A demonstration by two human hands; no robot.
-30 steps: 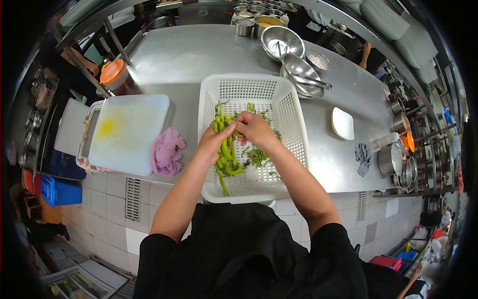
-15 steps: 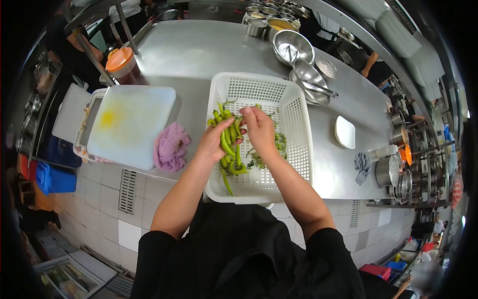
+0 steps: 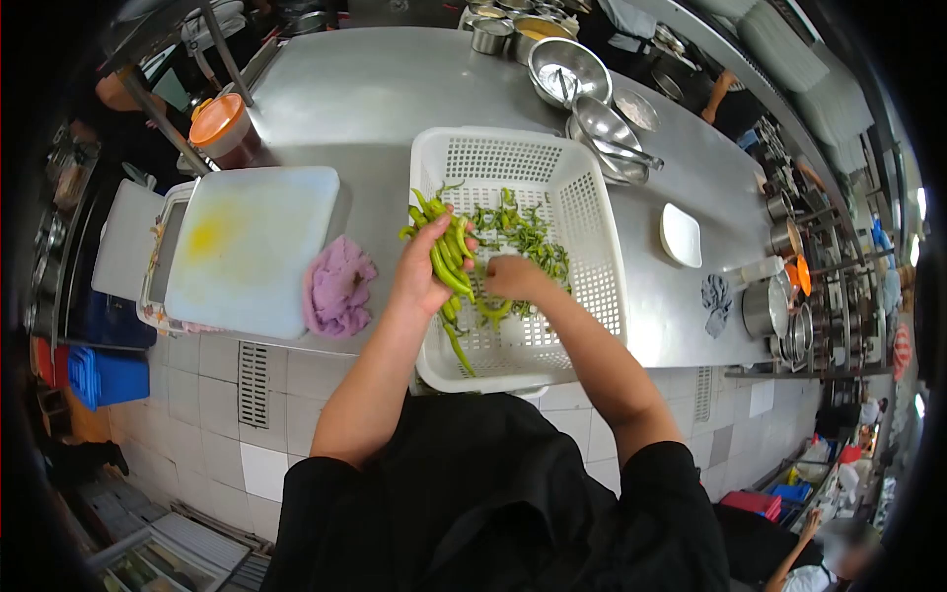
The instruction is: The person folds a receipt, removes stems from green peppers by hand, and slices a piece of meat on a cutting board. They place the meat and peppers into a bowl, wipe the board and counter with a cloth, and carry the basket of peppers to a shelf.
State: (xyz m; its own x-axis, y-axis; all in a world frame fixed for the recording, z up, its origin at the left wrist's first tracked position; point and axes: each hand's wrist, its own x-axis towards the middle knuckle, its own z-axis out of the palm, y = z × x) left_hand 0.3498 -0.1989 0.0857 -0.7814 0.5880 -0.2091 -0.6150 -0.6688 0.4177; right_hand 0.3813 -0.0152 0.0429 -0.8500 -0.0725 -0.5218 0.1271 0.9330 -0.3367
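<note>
Several long green chili peppers (image 3: 449, 255) lie in my left hand (image 3: 420, 268), its fingers wrapped round them over the left side of a white perforated basket (image 3: 614, 296). My right hand (image 3: 515, 277) is lower in the basket, its fingers closed at a curved green chili pepper (image 3: 493, 310); the fingertips are partly hidden. More peppers, one long and thin (image 3: 459, 352), rest below my left hand. Small green stems and trimmings (image 3: 528, 235) are scattered on the basket floor beyond my right hand.
The basket stands on a steel table (image 3: 375, 89). Left of it are a crumpled purple cloth (image 3: 338, 288), a white cutting board (image 3: 252, 247) and an orange-lidded container (image 3: 222, 128). To the right are metal bowls (image 3: 570, 71) and a white dish (image 3: 681, 235). Other people stand around.
My right hand has moved away from the bunch in my left hand, down to the curved pepper, which has shifted slightly. My left hand still holds its peppers. The view has shifted a little.
</note>
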